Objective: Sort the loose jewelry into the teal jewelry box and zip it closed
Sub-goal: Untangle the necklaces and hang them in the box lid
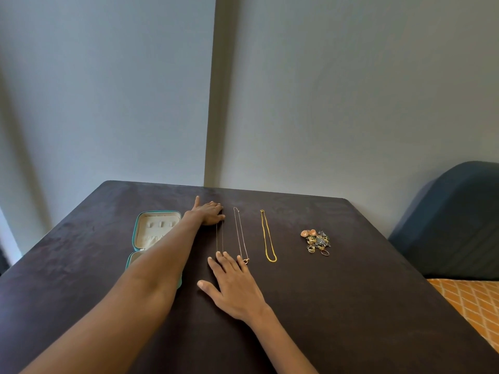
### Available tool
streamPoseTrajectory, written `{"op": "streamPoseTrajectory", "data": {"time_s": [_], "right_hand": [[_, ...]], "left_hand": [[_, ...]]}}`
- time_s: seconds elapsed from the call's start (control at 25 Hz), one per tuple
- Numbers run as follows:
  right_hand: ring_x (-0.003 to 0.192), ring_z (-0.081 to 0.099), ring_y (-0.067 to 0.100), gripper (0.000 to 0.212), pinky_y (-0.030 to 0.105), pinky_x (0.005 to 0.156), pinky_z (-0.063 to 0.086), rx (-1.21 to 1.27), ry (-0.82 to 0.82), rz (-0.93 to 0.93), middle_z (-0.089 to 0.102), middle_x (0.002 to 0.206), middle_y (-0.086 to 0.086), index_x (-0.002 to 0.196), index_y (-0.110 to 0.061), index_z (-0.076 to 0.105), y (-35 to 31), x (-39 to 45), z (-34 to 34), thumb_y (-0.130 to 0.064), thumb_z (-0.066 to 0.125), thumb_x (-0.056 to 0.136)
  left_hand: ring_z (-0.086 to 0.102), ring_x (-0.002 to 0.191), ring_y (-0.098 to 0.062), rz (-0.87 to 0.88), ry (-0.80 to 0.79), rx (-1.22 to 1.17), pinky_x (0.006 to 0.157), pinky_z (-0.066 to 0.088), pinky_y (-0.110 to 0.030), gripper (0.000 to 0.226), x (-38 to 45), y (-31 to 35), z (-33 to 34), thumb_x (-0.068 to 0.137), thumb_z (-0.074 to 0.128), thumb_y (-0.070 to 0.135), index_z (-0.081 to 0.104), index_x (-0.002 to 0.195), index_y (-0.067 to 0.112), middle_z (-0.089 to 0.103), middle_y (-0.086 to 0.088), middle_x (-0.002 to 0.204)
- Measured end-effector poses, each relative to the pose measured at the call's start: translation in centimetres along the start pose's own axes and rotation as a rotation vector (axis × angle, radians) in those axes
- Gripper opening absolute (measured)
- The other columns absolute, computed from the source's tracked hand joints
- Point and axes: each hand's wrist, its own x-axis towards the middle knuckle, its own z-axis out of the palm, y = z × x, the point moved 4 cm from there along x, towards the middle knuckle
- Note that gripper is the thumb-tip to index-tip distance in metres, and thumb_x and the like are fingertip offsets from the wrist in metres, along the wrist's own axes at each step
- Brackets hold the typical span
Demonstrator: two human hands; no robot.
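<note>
dark table (351,306), grey wall (351,90), blue cushion (459,220)

On the dark matte table (351,292), the open teal zip-around jewelry box (151,233) sits far left, partly behind the left forearm. Just right of it the left hand (208,213) rests at the far end of a thin fine-link chain (219,238); the right hand (232,284) lies at its near end, fingertips seemingly touching it. Further right: a thin pendant chain (239,233), then a yellow gold chain (267,236), then, well apart, a heap of small mixed metal earrings and rings (316,241).
</note>
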Motion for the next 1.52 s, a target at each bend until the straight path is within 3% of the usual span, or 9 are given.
{"op": "streamPoseTrajectory", "data": {"time_s": [0.24,0.44,0.56,0.68,0.84,1.0,1.24,1.4,1.52], "right_hand": [[0.147,-0.001,0.013,0.082,0.039,0.118,-0.005,0.055,0.179,-0.015,0.012,0.159,-0.002,0.148,-0.028,0.025,-0.1,-0.2,-0.9,-0.072,0.004,0.082],[0.145,0.017,0.015,0.074,0.038,0.118,0.008,0.272,0.385,0.2,0.033,0.152,-0.001,0.141,-0.023,0.041,3.5,2.4,-4.5,-0.067,0.012,0.088],[0.136,0.034,0.024,0.047,0.039,0.109,0.027,0.252,0.33,0.389,0.041,0.144,0.008,0.137,-0.012,0.045,8.7,6.3,-6.7,-0.038,0.035,0.099],[0.129,0.04,0.031,0.039,0.039,0.103,0.035,0.321,0.213,0.561,0.044,0.139,0.015,0.133,-0.004,0.046,14.2,8.9,-7.3,-0.023,0.038,0.1],[0.121,0.047,0.035,0.041,0.04,0.095,0.042,0.165,0.15,0.595,0.054,0.128,0.02,0.12,0.002,0.057,17.1,11.4,-6.7,-0.029,0.041,0.099],[0.114,0.052,0.032,0.028,0.039,0.087,0.046,0.027,0.251,0.596,0.06,0.119,0.014,0.111,-0.003,0.062,18.0,12.6,-6.5,-0.023,0.049,0.097],[0.104,0.06,0.031,0.026,0.034,0.072,0.043,0.079,0.288,0.644,0.066,0.102,0.012,0.095,-0.008,0.064,19.4,12.6,-6.5,-0.033,0.057,0.091],[0.07,0.057,0.027,0.032,0.03,0.058,0.035,0.406,0.357,0.723,0.05,0.062,0.004,0.057,-0.016,0.049,20.7,11.7,-7.9,-0.023,0.053,0.089],[0.076,0.064,0.03,0.023,0.039,0.067,0.05,0.741,0.39,0.657,0.061,0.07,0.018,0.064,-0.015,0.057,18.7,10.8,-8.0,-0.018,0.053,0.087]], "left_hand": [[0.027,0.142,-0.021,-0.008,0.055,-0.051,0.116,-0.002,-0.052,0.05,-0.3,0.6,-1.4,0.1,0.032,0.04,0.034,0.142,0.014,0.034,-0.006,0.151],[0.033,0.139,-0.021,0.0,0.109,-0.023,0.114,0.008,-0.048,0.05,-0.2,2.7,-3.9,0.1,0.031,0.04,0.033,0.143,0.014,0.033,-0.005,0.152],[0.037,0.136,-0.021,0.023,0.125,-0.004,0.113,0.012,-0.047,0.048,1.0,4.9,-3.6,0.099,0.035,0.038,0.038,0.141,0.015,0.037,-0.004,0.149],[0.041,0.133,-0.019,0.058,0.186,0.002,0.11,0.017,-0.042,0.043,2.9,7.5,-2.9,0.097,0.041,0.033,0.045,0.136,0.017,0.042,-0.003,0.145],[0.051,0.122,-0.019,0.093,0.302,-0.018,0.102,0.026,-0.036,0.032,6.1,10.6,-1.9,0.093,0.044,0.021,0.059,0.121,0.016,0.057,-0.004,0.131],[0.056,0.113,-0.02,0.09,0.352,0.022,0.097,0.03,-0.031,0.024,8.0,11.8,-1.8,0.091,0.05,0.018,0.065,0.109,0.014,0.062,-0.003,0.12],[0.059,0.106,-0.021,0.042,0.377,-0.032,0.096,0.029,-0.032,0.02,9.0,12.4,-2.0,0.088,0.051,0.014,0.066,0.101,0.013,0.065,-0.004,0.112],[0.055,0.116,-0.024,0.044,0.389,-0.261,0.1,0.029,-0.035,0.026,7.5,12.0,-3.7,0.089,0.046,0.011,0.064,0.107,0.014,0.064,-0.004,0.119],[0.052,0.121,-0.025,0.0,0.369,-0.614,0.104,0.036,-0.034,0.033,5.6,9.4,-4.0,0.092,0.043,0.006,0.062,0.119,0.01,0.061,-0.008,0.126]]}}
